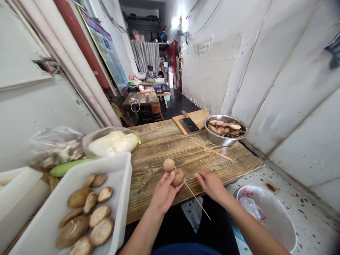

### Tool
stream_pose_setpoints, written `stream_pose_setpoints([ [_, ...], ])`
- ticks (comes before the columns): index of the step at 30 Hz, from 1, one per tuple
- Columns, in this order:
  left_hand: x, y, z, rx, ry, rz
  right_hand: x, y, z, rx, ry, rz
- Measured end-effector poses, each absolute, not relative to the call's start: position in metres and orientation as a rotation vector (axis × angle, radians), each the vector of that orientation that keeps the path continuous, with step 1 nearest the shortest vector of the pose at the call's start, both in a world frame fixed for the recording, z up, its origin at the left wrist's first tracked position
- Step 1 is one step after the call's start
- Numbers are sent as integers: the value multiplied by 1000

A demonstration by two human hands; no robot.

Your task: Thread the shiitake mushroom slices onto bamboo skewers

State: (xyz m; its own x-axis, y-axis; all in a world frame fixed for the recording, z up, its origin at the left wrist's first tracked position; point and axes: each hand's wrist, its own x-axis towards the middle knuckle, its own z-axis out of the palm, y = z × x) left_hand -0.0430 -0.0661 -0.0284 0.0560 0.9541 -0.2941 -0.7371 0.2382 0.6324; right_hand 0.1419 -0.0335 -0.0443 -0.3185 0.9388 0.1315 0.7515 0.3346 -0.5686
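My left hand [165, 194] is closed around a brown mushroom [178, 177] threaded on a thin bamboo skewer [198, 201]. A second mushroom [169, 164] sits beyond it at the skewer's far end. The skewer's bare length slants down to the right, past the table's front edge. Just right of the mushrooms, my right hand [211, 184] hovers with its fingers curled in and nothing visible in them, apart from the skewer. Several loose bamboo skewers [212, 151] lie on the wooden table [148, 141] beyond my hands.
At left, a white tray [126, 187] holds several mushrooms, beside bagged cabbage [114, 142] and a green gourd-like vegetable [67, 167]. A cleaver [189, 124] rests on a cutting board [200, 115] near a steel bowl [224, 141] of skewered mushrooms. A white bucket [281, 216] stands on the floor at right.
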Motion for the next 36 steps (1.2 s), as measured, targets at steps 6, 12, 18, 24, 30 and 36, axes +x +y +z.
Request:
stream_pose_setpoints([
  [6, -52, -62, -30, 279, 741, 1331, 169, 35, -51, -1809, -2240, 258],
  [12, -56, -58, -26, 262, 724, 1373, 172, 47, -48, -1805, -2323, 244],
  [18, -61, -54, -29, 255, 723, 1415, 166, -19, -23, -1555, -2302, 361],
  [24, -64, -53, -26, 308, 730, 1445, 147, -116, -17, -1197, -2193, 540],
  [30, -65, -52, -25, 231, 726, 1397, 145, -141, -35, -1135, -2321, 497],
  [36, -68, -50, -21, 86, 628, 1268, 144, -146, -41, -1037, -2421, 416],
])
